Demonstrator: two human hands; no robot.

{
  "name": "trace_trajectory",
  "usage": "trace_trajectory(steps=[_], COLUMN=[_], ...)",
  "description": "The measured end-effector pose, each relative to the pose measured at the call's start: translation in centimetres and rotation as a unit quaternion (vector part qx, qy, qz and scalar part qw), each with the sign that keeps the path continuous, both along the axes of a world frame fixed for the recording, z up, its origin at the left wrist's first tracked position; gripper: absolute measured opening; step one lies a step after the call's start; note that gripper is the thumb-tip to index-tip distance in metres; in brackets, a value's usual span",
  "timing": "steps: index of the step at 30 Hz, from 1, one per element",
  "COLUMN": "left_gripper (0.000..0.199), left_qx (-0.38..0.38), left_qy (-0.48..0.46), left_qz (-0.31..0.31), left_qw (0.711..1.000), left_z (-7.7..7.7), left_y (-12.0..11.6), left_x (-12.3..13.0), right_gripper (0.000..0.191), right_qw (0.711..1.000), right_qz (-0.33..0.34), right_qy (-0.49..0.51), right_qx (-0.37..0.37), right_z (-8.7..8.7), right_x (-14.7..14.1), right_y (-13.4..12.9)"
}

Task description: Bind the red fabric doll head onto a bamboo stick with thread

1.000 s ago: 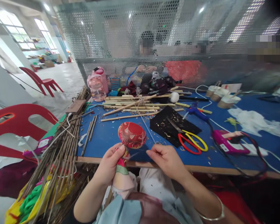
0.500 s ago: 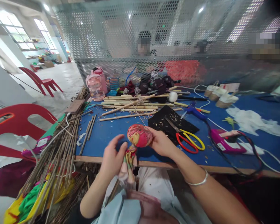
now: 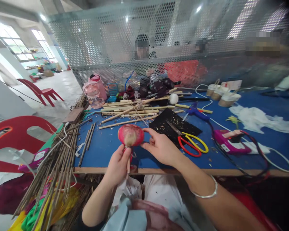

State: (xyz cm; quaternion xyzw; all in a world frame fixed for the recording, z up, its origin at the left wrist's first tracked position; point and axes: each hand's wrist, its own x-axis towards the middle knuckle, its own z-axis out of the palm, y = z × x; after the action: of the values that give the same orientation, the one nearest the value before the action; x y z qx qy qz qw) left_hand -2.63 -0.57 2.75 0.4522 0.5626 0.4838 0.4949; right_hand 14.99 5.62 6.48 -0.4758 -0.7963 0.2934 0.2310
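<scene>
A round, red-patterned cloth-covered ball point(image 3: 131, 135) with a gathered cloth tail is held above the table's front edge, slightly blurred. My left hand point(image 3: 119, 163) closes its thumb and fingers around the gathered neck just under the ball. At the ball's right edge, the thumb and forefinger of my right hand point(image 3: 160, 146) hold its side. Right of that hand lie scissors point(image 3: 189, 144) with one red and one yellow handle, their blades over a black cloth point(image 3: 168, 120) strewn with shavings. The tail is largely covered by my left hand.
Light sticks point(image 3: 135, 109) lie across the back of the blue table point(image 3: 106, 150), near a white ball point(image 3: 173, 98). A blue glue gun point(image 3: 198, 113) and a purple power strip point(image 3: 231, 142) trail cables at right. Bundled twigs point(image 3: 60, 166) lean along the left edge.
The ball has turned in my hands and shifted left, its tail now mostly hidden. My left hand has closed round the neck. The whole view has shifted slightly.
</scene>
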Motion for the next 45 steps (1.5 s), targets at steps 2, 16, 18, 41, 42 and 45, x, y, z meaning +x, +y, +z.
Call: trace_trajectory(steps=[2,16,18,41,42,45], left_gripper=[0.032,0.039,0.038,0.039,0.038,0.036], left_qx=[-0.038,-0.091,-0.081,-0.204,-0.205,-0.186], left_qy=[-0.149,-0.113,-0.109,-0.333,-0.334,-0.305], left_qz=[-0.027,-0.232,-0.156,-0.256,-0.25,-0.187], left_qw=[0.988,0.962,0.978,0.884,0.886,0.915], left_z=[0.9,-0.7,-1.2,0.1,-0.4,-1.2], left_y=[-0.5,-1.6,-0.5,-2.7,-2.4,-1.2], left_x=[-1.5,1.7,0.9,1.9,2.4,2.2], right_gripper=[0.031,0.016,0.017,0.019,0.017,0.015], right_qw=[0.993,0.898,0.887,0.915,0.885,0.811], right_qz=[0.083,0.2,0.201,0.317,0.327,0.36], right_qy=[0.066,-0.19,-0.197,-0.176,-0.227,-0.296], right_qx=[-0.06,0.343,0.367,0.179,0.241,0.352], right_z=[-0.7,10.9,12.2,2.4,3.9,7.7], right_x=[0.7,-7.2,-6.8,-2.3,-3.4,-5.8], right_y=[0.8,4.3,1.8,6.7,6.5,3.7])
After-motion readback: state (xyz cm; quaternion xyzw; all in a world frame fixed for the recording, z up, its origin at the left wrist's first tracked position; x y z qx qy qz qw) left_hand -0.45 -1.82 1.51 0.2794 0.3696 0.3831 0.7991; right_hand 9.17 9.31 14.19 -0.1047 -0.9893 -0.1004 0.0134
